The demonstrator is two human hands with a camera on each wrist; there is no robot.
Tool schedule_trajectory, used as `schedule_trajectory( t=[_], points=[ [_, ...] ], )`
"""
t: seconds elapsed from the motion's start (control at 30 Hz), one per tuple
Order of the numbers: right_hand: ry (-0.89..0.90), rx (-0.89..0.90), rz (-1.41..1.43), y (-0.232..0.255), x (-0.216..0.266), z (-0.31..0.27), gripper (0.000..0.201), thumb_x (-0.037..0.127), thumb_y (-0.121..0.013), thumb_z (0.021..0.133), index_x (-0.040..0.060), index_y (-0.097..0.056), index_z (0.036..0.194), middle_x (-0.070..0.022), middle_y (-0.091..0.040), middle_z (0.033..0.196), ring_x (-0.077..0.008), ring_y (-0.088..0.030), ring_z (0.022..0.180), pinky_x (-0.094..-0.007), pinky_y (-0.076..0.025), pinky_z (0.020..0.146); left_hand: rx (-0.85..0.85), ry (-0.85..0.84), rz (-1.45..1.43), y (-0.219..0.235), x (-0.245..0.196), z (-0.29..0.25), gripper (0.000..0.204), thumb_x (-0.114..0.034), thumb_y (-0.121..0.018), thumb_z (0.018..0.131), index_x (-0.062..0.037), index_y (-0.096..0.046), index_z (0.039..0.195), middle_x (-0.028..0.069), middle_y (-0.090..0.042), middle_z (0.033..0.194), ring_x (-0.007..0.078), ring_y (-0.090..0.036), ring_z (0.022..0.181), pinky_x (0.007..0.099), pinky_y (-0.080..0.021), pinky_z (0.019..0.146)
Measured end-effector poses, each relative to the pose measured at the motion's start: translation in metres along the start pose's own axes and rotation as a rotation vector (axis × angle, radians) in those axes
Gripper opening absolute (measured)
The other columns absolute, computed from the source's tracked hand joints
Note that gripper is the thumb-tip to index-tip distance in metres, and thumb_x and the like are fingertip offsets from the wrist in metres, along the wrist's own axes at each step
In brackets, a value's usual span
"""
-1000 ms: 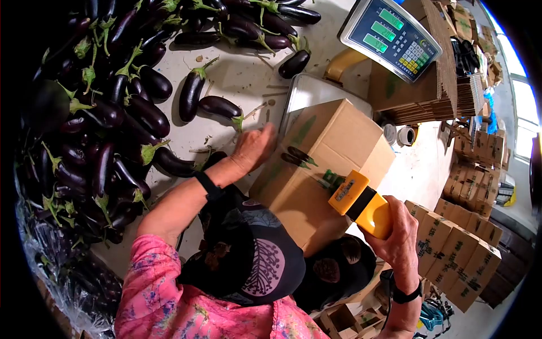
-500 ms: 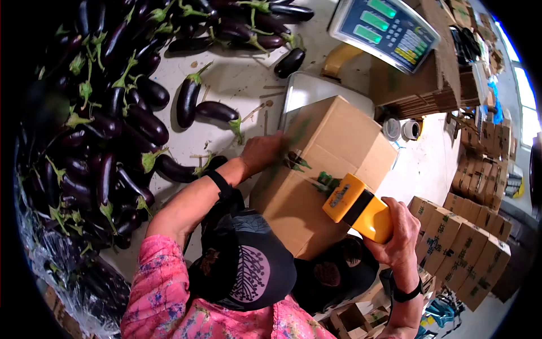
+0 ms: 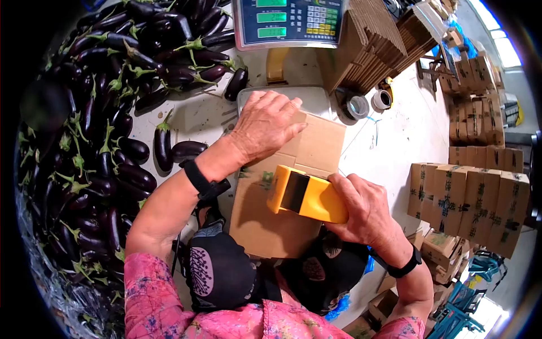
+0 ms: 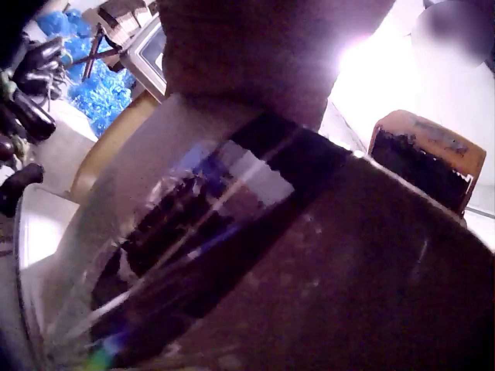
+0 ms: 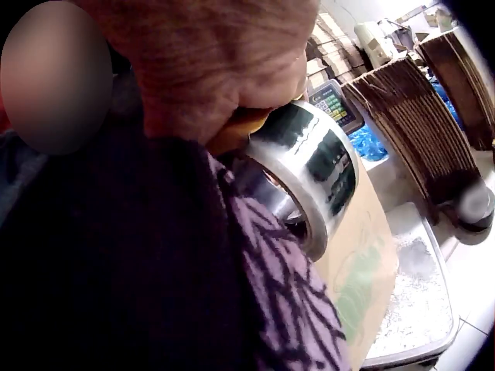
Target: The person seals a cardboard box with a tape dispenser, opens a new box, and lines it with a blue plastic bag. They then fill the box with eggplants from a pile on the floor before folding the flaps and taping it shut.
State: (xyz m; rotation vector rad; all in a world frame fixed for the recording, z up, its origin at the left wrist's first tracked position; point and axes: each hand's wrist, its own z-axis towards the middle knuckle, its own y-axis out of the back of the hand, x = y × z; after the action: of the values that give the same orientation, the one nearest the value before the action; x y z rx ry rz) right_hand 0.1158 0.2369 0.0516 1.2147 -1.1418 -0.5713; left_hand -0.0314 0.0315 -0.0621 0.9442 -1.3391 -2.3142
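A cardboard box (image 3: 271, 226) rests on the metal scale platform (image 3: 316, 96). My left hand (image 3: 268, 127) lies over the box's far left part, thumb extended across the top. In the left wrist view, that hand (image 4: 255, 54) is dark above the box side, where a strip of clear tape (image 4: 193, 209) shines. My right hand (image 3: 364, 212) grips a yellow tape dispenser (image 3: 313, 198) from its right end, over the near half of the box. The right wrist view shows the dispenser's tape roll (image 5: 309, 174), with dark green printing, below the right hand (image 5: 224, 62).
Many loose eggplants (image 3: 107, 164) cover the table's left side. The scale display (image 3: 288, 22) stands beyond the box. Folded cardboard (image 3: 367, 39) and tape rolls (image 3: 357, 106) are to the right. Packed boxes (image 3: 468, 198) stand farther right. Two dark patterned sleeve covers (image 3: 220, 271) hang close before the box.
The head view has turned, so the scale display shifts left. My left hand has moved from the box's left side onto its top. The dispenser, still held, now points more to the left.
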Motion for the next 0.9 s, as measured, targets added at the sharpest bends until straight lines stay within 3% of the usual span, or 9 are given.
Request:
schedule_trajectory(
  t=[0.23,0.43,0.57,0.73,0.8,0.9],
  points=[
    [-0.031,0.041,-0.017,0.001,0.006,0.002,0.06,0.021,-0.078,0.066,0.0059,-0.05,0.117,-0.0127,-0.055,0.084,-0.0325,-0.063,0.074,-0.0419,-0.051,0.062,0.011,-0.074,0.067,0.005,-0.005,0.006,0.041,-0.039,-0.065,0.088,-0.012,-0.062,0.118,0.0077,-0.059,0.09,0.0266,-0.056,0.095,0.041,-0.04,0.09],
    [-0.015,0.067,0.031,0.003,0.005,-0.001,0.054,0.016,-0.073,0.071,0.0045,-0.049,0.118,-0.0143,-0.055,0.085,-0.0341,-0.063,0.074,-0.0435,-0.051,0.064,-0.05,-0.047,0.095,-0.003,-0.009,0.005,0.045,-0.039,-0.067,0.086,-0.0131,-0.061,0.122,0.0073,-0.059,0.092,0.0265,-0.056,0.096,0.0408,-0.04,0.087],
    [0.033,0.023,0.006,0.002,0.012,-0.004,0.05,0.014,-0.069,0.073,0.0027,-0.05,0.118,-0.0133,-0.056,0.085,-0.0319,-0.062,0.073,-0.0421,-0.051,0.066,-0.012,-0.038,0.055,0.005,-0.009,0.006,0.048,-0.03,-0.069,0.086,-0.0131,-0.06,0.13,0.0068,-0.06,0.093,0.0253,-0.056,0.091,0.0381,-0.041,0.081],
    [0.06,-0.028,0.005,-0.002,0.015,-0.005,0.046,0.012,-0.066,0.075,0.001,-0.05,0.117,-0.0135,-0.057,0.085,-0.0317,-0.062,0.073,-0.0422,-0.051,0.066,0.036,-0.1,0.065,0.003,-0.005,0.007,0.046,-0.032,-0.068,0.086,-0.0117,-0.061,0.127,0.007,-0.06,0.093,0.0257,-0.056,0.089,0.0387,-0.041,0.079],
    [-0.002,-0.001,0.07,0.0,0.009,-0.005,0.046,0.014,-0.069,0.074,0.0008,-0.05,0.114,-0.0171,-0.057,0.082,-0.037,-0.064,0.07,-0.0462,-0.052,0.064,0.042,-0.1,0.101,0.006,-0.007,0.007,0.044,-0.033,-0.068,0.087,-0.0109,-0.062,0.125,0.0071,-0.06,0.094,0.0257,-0.056,0.089,0.0391,-0.042,0.079],
    [-0.017,0.064,0.035,0.0,0.006,-0.002,0.051,0.017,-0.073,0.072,0.0024,-0.049,0.115,-0.0176,-0.057,0.081,-0.0377,-0.064,0.07,-0.046,-0.052,0.062,0.066,-0.081,0.128,0.004,-0.009,0.006,0.041,-0.034,-0.068,0.087,-0.0096,-0.061,0.119,0.0071,-0.06,0.095,0.0261,-0.056,0.091,0.0396,-0.042,0.081]
  ],
)
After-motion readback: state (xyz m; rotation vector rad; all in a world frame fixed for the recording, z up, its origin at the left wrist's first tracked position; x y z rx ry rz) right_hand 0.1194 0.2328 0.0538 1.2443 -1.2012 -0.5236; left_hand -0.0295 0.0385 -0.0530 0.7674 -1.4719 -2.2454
